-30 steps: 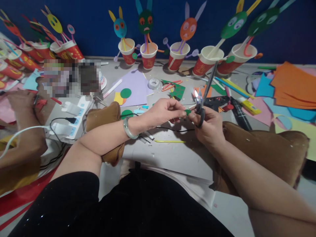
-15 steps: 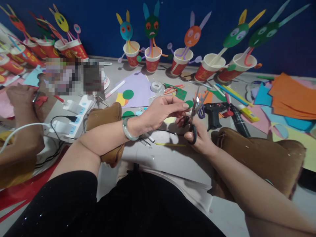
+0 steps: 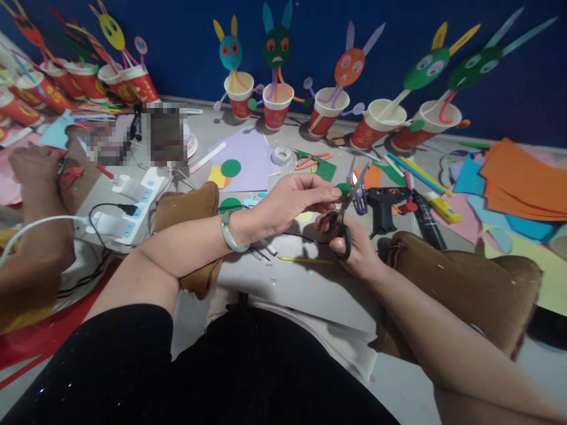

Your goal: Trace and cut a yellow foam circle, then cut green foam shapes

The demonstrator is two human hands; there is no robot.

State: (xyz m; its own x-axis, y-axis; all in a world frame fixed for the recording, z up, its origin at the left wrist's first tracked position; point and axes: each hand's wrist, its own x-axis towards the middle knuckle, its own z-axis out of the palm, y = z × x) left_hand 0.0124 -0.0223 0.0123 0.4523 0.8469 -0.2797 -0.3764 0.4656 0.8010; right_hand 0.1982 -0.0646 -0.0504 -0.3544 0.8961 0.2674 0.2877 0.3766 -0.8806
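Between the thumb and fingertips of my left hand (image 3: 297, 199) is a small green paper piece (image 3: 342, 189), partly covered by the fingers. My right hand (image 3: 354, 243) is closed around the black handles of a pair of scissors (image 3: 349, 203). The scissor blades point up and away, a little apart, right beside the green piece. On the table beyond lie green paper circles (image 3: 231, 168), a lilac sheet (image 3: 252, 156), a roll of tape (image 3: 282, 155) and a green sheet with cut-outs (image 3: 325, 171). A black glue gun (image 3: 384, 208) rests just right of the scissors.
Red paper cups (image 3: 275, 115) holding paper figures line the blue wall. A power strip (image 3: 142, 206) with cables stands left, near a co-worker's hand (image 3: 38, 171). Brown cushions (image 3: 460, 289) lie under both my arms. Orange sheets (image 3: 525, 183) are piled at the right, beside a black marker (image 3: 429, 221).
The scissor blades have come closer together at the green paper piece. My left hand keeps its pinch and both hands stay almost in place; the view has shifted slightly.
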